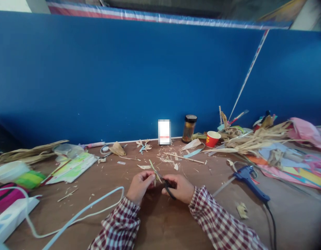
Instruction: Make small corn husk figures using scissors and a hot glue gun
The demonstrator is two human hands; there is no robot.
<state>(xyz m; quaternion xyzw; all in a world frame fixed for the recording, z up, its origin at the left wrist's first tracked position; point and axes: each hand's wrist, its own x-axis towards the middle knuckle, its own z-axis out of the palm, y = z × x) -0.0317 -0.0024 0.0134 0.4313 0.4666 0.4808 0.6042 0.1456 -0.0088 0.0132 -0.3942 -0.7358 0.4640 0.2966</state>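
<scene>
Near the middle of the table, my left hand (141,185) is closed, pinching a thin pale-green strip (151,164) that looks like dried husk. My right hand (179,187) is wrapped round the dark handles of a pair of scissors (168,187). The scissor blades point up and left and meet the strip close to my left fingertips. Whether the blades are fully closed is too small to tell. Behind my hands lie pale husk scraps (169,159) and a thin stick (185,158).
At right lie a blue glue gun (252,184) with a black cord and a heap of dried husks (246,140). A red paper cup (213,139) and a dark-lidded jar (189,129) stand at the back. White cable (92,201) and a power strip (16,217) occupy the left.
</scene>
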